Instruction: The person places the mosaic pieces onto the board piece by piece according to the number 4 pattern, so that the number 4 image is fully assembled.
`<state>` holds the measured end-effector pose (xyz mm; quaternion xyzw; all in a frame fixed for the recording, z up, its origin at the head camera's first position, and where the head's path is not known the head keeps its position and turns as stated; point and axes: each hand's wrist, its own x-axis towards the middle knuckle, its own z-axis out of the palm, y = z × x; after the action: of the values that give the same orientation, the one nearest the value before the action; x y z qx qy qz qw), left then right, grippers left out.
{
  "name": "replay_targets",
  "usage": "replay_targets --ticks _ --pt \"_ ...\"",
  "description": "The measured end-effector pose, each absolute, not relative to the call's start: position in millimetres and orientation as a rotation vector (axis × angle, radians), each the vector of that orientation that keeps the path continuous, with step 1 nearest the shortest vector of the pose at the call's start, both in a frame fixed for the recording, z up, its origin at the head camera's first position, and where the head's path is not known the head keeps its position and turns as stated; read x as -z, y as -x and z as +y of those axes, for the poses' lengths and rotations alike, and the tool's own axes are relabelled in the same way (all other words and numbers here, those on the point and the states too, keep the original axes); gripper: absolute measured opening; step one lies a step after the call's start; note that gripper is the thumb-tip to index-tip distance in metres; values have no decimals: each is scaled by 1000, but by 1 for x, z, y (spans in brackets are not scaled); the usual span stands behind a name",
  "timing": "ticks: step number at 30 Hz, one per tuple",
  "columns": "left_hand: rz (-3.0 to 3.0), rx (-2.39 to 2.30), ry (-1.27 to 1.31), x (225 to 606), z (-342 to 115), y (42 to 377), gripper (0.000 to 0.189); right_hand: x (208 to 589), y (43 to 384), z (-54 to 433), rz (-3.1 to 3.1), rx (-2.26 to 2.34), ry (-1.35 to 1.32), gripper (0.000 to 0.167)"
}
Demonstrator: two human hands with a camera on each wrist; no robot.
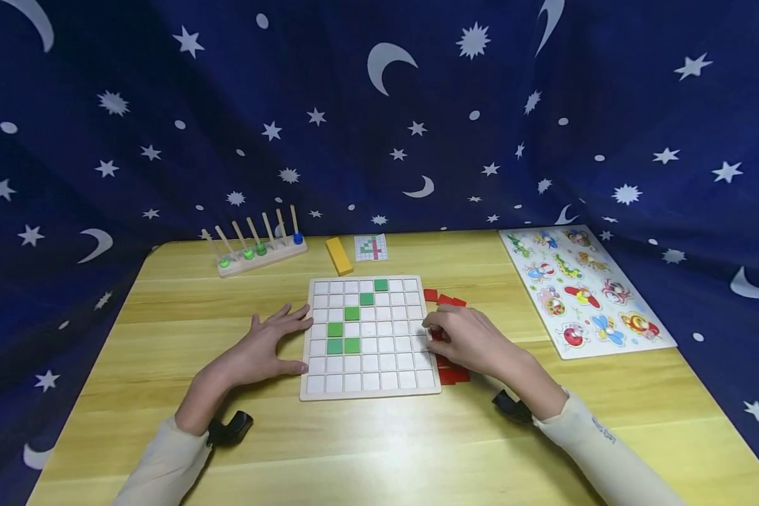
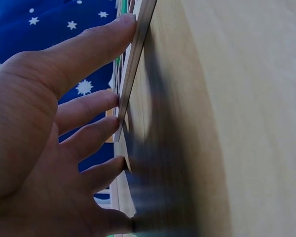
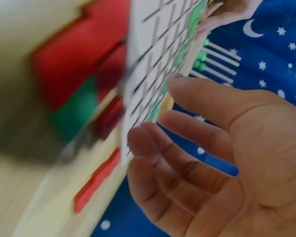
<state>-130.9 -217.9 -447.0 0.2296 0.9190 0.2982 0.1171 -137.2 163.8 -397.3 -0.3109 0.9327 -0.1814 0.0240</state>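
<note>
Two hands (image 1: 256, 355) (image 1: 471, 339) flank one board (image 1: 370, 395) bearing six green tiles (image 1: 351, 313).

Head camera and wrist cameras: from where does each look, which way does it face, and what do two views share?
Head: worn on the head, facing forward and down at the board; left hand, right hand and sleeves show.
Left wrist: on that wrist, looking past the left hand toward the board's edge; no other body part shows.
Right wrist: on that wrist, looking past the right hand across the board; part of the left hand shows.
Shared: head and right wrist both show red tiles and peg stand.
</note>
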Motion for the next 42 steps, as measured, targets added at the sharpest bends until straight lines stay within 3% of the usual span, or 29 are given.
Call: replay_targets --ticks 12,42 --pt "2688 -867 -659 446 -217 131 81 410 124 208 2837 489 785 23" --pt "2686 -865 -661 446 -218 132 82 416 133 211 2913 465 797 23"
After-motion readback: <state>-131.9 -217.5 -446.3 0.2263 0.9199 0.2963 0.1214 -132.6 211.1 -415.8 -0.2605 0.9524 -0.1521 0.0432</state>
